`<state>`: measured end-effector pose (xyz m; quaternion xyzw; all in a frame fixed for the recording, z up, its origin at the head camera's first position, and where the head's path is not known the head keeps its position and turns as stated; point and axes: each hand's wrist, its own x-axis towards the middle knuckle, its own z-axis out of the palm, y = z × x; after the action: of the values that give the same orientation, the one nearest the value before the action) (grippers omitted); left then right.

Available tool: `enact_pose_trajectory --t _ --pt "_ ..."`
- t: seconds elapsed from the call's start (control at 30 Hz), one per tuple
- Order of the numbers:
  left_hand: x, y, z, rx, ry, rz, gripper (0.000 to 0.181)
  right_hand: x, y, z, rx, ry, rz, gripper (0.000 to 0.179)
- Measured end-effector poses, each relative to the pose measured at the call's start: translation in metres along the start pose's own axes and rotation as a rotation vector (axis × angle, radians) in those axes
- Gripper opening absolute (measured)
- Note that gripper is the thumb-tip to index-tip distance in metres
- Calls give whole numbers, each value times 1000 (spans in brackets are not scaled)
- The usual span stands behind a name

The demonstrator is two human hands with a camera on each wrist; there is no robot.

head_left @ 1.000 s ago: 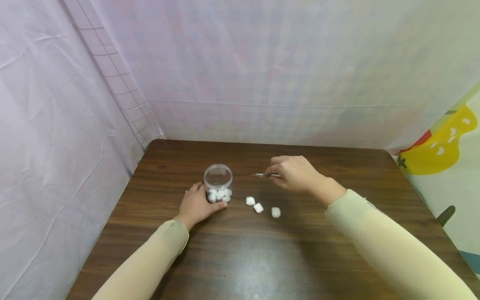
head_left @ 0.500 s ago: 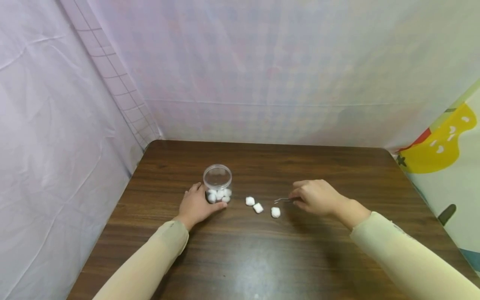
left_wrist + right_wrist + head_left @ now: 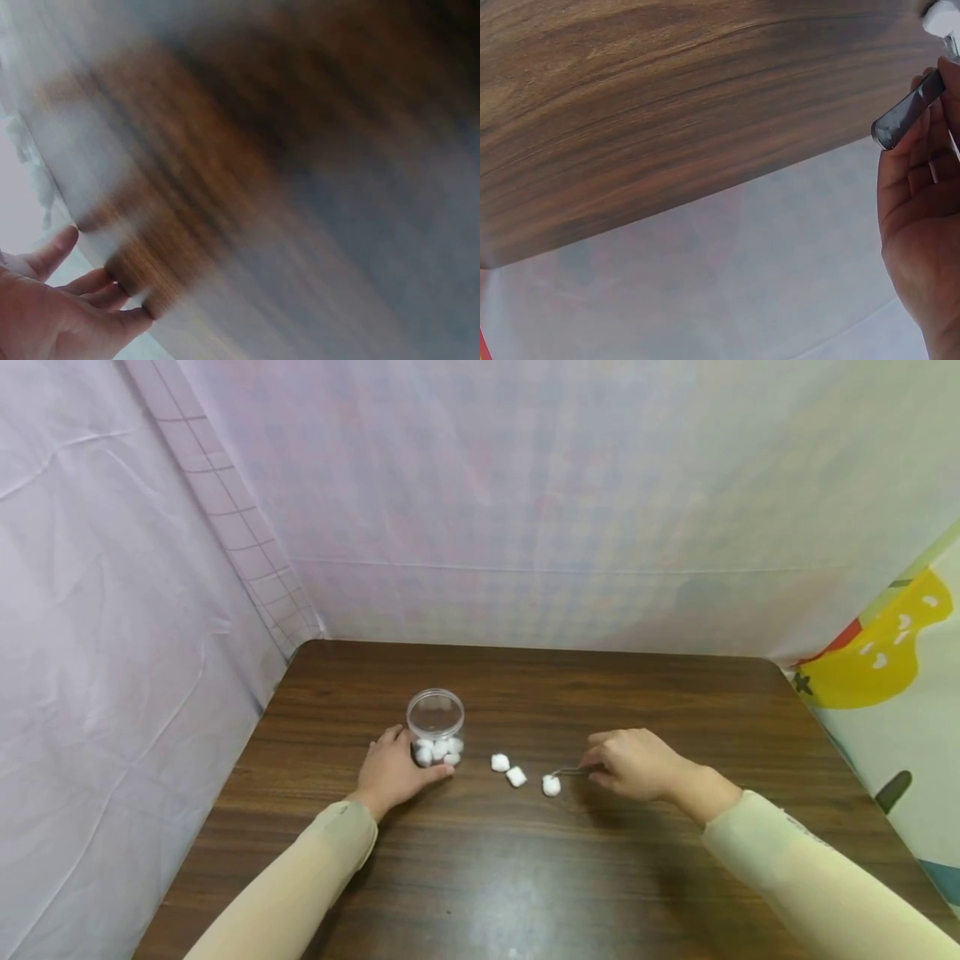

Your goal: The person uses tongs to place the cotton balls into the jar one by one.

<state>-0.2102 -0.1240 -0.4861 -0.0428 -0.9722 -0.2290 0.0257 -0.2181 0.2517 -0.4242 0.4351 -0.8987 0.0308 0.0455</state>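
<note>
A clear round jar (image 3: pixel 436 713) stands at the middle left of the table, white cotton balls (image 3: pixel 439 748) inside its lower part. My left hand (image 3: pixel 393 772) holds it from the left, thumb across the front and fingers along the side. Between the fingers of my right hand (image 3: pixel 636 765) is a pair of metal tweezers (image 3: pixel 573 771); the right wrist view shows the dark end of the tweezers (image 3: pixel 909 111). Their tips touch the rightmost loose cotton ball (image 3: pixel 551 787); whether they pinch it cannot be told. Two more cotton balls, a left one (image 3: pixel 500 762) and a middle one (image 3: pixel 516 777), lie beside the jar.
The brown wooden table (image 3: pixel 480 877) carries all of this. A pale curtain (image 3: pixel 525 510) hangs behind its far edge and a white sheet (image 3: pixel 112 652) on the left. At the right is a wall with a yellow picture (image 3: pixel 873 652).
My right hand has moved right and toward me with the tweezers, then lowered their tips onto the rightmost cotton ball. The left hand and jar have stayed in place.
</note>
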Motion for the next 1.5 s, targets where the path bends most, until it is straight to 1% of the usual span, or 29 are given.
enact_pose_trajectory --t 0.17,0.37,0.67,0.83,1.03,1.4,1.5 --pt "0 0 0 6 -1 -2 96 1 0 3 -11 6 -11 16" --pt "1 -1 1 14 0 1 97 0 1 7 -13 -13 -2 17" --pt "2 -2 2 11 6 5 97 1 1 9 -17 -12 -19 17" --pt "2 -2 2 10 10 11 96 2 1 10 -12 -22 -13 18" --pt "1 0 0 2 6 4 95 2 0 11 -11 -32 0 18" --pt "0 -1 1 4 0 0 96 4 -1 9 -22 -14 -9 14" --pt "0 -1 1 5 3 2 96 4 -1 8 -10 -19 -4 14"
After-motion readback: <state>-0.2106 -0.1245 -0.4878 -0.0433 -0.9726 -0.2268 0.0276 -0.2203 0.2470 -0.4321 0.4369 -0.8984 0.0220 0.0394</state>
